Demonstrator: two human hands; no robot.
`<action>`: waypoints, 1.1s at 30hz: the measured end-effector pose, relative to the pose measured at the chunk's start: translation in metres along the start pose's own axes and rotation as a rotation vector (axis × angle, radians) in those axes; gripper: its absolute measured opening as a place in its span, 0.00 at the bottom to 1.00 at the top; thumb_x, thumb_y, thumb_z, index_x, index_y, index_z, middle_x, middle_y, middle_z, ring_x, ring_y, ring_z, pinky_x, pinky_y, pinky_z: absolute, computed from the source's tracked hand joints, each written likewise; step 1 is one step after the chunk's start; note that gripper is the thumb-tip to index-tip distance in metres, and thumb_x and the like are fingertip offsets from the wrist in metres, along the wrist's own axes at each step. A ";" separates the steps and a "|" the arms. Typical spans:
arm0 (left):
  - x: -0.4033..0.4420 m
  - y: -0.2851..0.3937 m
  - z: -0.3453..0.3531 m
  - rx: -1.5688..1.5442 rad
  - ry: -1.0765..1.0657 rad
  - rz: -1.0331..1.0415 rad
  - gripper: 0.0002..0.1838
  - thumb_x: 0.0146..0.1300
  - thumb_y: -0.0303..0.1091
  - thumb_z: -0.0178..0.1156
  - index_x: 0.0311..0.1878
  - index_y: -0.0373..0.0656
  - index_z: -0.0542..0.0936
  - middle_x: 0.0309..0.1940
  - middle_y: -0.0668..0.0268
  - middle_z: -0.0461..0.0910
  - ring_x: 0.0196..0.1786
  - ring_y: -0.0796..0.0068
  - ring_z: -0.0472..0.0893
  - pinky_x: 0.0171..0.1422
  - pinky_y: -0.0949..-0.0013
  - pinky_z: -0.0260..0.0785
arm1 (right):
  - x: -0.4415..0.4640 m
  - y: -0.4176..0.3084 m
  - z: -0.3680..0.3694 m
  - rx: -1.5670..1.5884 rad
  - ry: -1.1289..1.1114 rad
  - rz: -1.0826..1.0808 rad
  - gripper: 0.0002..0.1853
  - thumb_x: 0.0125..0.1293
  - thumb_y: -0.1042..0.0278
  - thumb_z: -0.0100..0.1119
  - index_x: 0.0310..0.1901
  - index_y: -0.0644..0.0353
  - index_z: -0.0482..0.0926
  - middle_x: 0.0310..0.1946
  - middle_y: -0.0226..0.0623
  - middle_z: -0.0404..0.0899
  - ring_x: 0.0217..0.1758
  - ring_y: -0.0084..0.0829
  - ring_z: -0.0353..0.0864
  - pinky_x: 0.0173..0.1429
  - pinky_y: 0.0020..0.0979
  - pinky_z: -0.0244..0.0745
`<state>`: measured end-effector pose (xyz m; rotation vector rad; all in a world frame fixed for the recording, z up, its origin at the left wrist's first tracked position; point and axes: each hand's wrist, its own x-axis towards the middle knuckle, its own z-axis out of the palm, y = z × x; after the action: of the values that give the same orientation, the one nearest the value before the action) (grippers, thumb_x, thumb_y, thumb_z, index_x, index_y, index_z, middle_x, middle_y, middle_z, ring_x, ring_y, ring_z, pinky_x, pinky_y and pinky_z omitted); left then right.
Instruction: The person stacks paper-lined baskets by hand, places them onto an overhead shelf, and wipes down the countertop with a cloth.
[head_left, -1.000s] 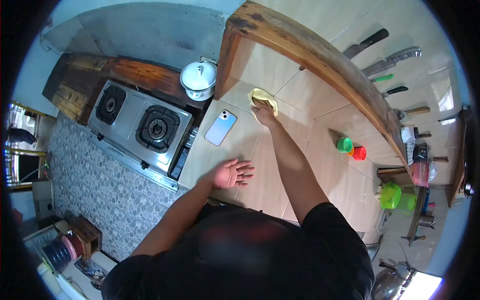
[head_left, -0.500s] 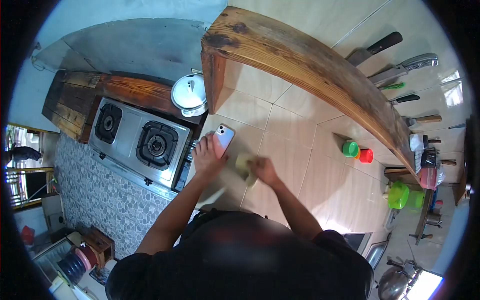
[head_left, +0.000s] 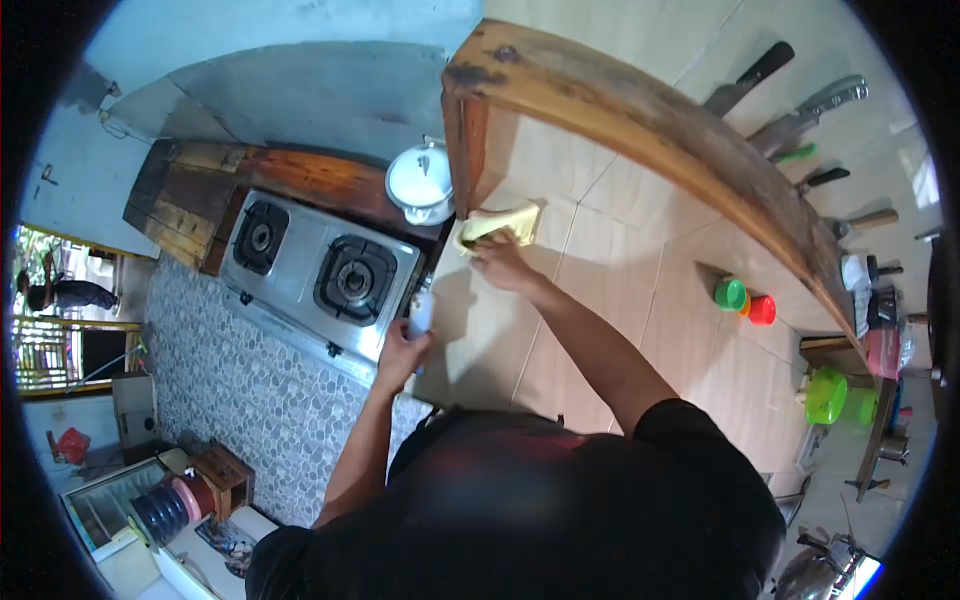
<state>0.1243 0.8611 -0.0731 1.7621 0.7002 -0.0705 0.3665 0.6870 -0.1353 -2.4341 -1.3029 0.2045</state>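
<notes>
My left hand (head_left: 402,350) is closed around a smartphone (head_left: 421,312), held up at the stove's right edge. Stretched forward, my right hand (head_left: 500,262) presses a pale yellow cloth (head_left: 522,222) on the tiled counter (head_left: 600,310). The cloth lies in the back corner, by the foot of the wooden shelf (head_left: 474,150). Some of my right fingers are hidden in the cloth's folds.
Left of the counter stands a two-burner gas stove (head_left: 330,270). A lidded silver pot (head_left: 421,185) is behind it. Green (head_left: 730,294) and red cups (head_left: 762,310) sit by the wall. Several knives (head_left: 765,65) hang above the shelf.
My left hand has lifted the phone off the counter and moved it toward the stove. My right hand has carried the cloth forward to the back corner. The camera view has shifted slightly.
</notes>
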 end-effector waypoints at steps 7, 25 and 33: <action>-0.049 -0.021 -0.037 -0.751 -0.016 -0.205 0.17 0.64 0.46 0.59 0.46 0.45 0.74 0.37 0.68 0.74 0.38 0.74 0.74 0.42 0.67 0.67 | -0.138 -0.176 0.049 0.481 -0.059 -0.471 0.19 0.75 0.51 0.51 0.52 0.57 0.80 0.43 0.45 0.76 0.54 0.44 0.74 0.65 0.45 0.65; -0.074 0.048 0.003 -1.280 -0.650 -0.339 0.35 0.72 0.57 0.49 0.67 0.35 0.70 0.61 0.48 0.77 0.56 0.54 0.82 0.63 0.49 0.74 | -0.325 -0.074 -0.036 0.160 0.677 0.878 0.21 0.71 0.75 0.47 0.64 0.67 0.66 0.52 0.61 0.75 0.58 0.60 0.72 0.62 0.53 0.65; -0.069 0.067 0.016 -1.247 -0.760 -0.336 0.35 0.72 0.56 0.50 0.69 0.36 0.69 0.65 0.49 0.74 0.61 0.51 0.78 0.67 0.46 0.69 | -0.308 -0.004 0.016 0.092 0.282 0.947 0.22 0.73 0.56 0.51 0.62 0.61 0.72 0.62 0.50 0.72 0.69 0.54 0.63 0.73 0.61 0.48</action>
<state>0.1058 0.8089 0.0071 0.3374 0.3059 -0.4100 0.1861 0.4386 -0.1627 -2.6717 0.0392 0.1417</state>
